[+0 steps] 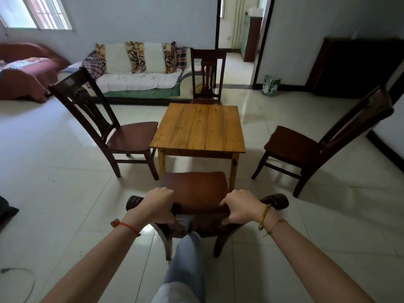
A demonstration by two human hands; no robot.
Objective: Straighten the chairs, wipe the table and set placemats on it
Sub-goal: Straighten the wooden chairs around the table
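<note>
A small square wooden table [199, 127] stands in the middle of the tiled floor, its top bare. The near chair [194, 189] faces it, with its seat just short of the table's front edge. My left hand [156, 206] and my right hand [239, 206] both grip the top rail of this chair's back. A dark chair [131, 136] stands at the table's left, turned at an angle. Another chair [295, 145] sits off to the right, apart from the table and angled. The far chair [207, 75] is pushed in behind the table. No placemats or cloth are in view.
A sofa with cushions [137, 71] lines the far wall, and a red couch [26, 68] is at the left. A green bucket [271, 85] stands by the doorway [238, 40]. A dark cabinet [354, 66] is at the right. A cable [19, 276] lies on the floor.
</note>
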